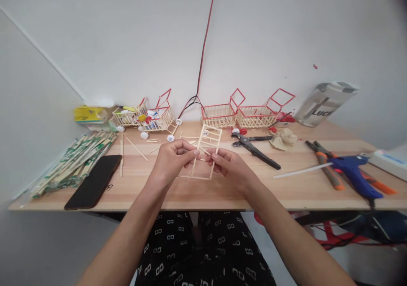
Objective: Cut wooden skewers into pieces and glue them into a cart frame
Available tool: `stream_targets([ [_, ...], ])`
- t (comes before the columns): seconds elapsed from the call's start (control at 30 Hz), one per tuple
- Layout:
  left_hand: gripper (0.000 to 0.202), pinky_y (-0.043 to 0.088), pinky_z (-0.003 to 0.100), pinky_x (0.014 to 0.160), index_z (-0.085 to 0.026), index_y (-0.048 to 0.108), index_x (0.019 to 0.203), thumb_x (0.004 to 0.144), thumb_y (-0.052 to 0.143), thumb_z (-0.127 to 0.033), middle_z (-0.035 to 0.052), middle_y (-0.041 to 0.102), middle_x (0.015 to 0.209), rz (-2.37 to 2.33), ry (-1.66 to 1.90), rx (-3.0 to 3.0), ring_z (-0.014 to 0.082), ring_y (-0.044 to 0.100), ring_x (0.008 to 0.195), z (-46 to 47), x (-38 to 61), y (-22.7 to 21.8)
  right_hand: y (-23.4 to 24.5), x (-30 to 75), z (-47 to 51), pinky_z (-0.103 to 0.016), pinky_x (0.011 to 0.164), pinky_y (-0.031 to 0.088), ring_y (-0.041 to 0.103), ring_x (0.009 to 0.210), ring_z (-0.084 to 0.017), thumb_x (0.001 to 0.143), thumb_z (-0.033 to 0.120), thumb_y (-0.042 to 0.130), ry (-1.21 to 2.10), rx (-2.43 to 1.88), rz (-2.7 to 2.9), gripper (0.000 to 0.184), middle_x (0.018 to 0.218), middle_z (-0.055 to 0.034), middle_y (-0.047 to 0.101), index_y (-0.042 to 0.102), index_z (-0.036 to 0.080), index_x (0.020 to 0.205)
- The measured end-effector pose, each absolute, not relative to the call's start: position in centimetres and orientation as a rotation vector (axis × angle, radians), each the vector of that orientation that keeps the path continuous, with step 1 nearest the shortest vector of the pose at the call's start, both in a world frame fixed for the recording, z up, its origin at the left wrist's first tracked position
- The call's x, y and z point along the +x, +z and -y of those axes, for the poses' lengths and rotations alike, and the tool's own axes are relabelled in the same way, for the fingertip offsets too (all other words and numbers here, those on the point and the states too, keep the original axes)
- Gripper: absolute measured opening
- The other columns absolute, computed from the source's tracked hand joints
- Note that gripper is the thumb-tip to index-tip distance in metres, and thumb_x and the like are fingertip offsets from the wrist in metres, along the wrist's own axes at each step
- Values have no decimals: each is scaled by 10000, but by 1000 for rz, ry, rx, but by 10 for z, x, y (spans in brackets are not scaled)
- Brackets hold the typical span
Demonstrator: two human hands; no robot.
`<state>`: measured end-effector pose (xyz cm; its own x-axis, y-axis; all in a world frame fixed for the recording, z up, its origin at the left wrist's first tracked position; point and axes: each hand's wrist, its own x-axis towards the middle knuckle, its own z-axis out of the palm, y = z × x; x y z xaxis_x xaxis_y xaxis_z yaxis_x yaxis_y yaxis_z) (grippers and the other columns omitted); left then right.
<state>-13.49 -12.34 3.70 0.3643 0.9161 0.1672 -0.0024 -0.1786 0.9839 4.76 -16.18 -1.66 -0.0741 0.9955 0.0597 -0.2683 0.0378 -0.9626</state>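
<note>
Between my hands, a ladder-like wooden stick frame (210,135) is held up above the table, tilted, with several crossbars in its far part. My left hand (175,158) pinches its left rail between thumb and fingers. My right hand (229,165) is closed at the right rail, and a short wooden stick (205,151) slants across the frame between both hands' fingertips. Which fingers bear that stick's ends is partly hidden. Behind the frame, loose cut sticks (190,141) lie on the wooden table (203,197).
Small stick-built carts (219,115) with red trim line the wall. At left are wrapped chopsticks (76,158) and a black phone (95,182). To the right lie black cutters (256,148), orange-handled pliers (327,167), a blue glue gun (351,173) and crumpled paper (282,138).
</note>
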Motion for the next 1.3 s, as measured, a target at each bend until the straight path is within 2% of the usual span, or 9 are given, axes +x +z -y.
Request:
stream_targets([
  [0.3,207,375,195,464,-121,651,727,644,783,-256,35,670,626,-870,1045,1467,82,514,509,125,-131,35,-20,49,161,-244,622,396,542,691,-114,718,356,762,1339,-919,992,277,762,13,622,651,217,931],
  [0.5,183,376,193,465,-131,644,699,645,779,-242,18,662,607,-853,1042,1476,72,501,495,126,-130,35,-15,49,161,-242,589,371,527,673,-114,713,379,754,1251,-938,964,259,774,-1,635,640,201,861],
  [0.73,172,371,194,465,-135,640,699,663,765,-246,7,646,591,-868,1057,1489,64,481,481,127,-128,35,-15,50,161,-257,639,373,533,692,-118,724,376,744,1196,-978,995,235,822,-23,687,647,187,823],
  [0.97,195,379,198,464,-133,639,700,648,774,-263,16,663,610,-902,1044,1496,72,496,482,125,-128,33,-18,54,159,-255,570,309,427,582,-91,713,418,744,1228,-1048,997,262,784,-23,691,671,177,782],
  [1.3,159,375,191,475,-136,623,694,678,742,-241,12,661,616,-908,1054,1540,76,516,510,122,-125,28,-21,55,158,-271,607,332,463,616,-108,732,430,726,1167,-1053,1012,247,776,-25,702,689,187,713],
])
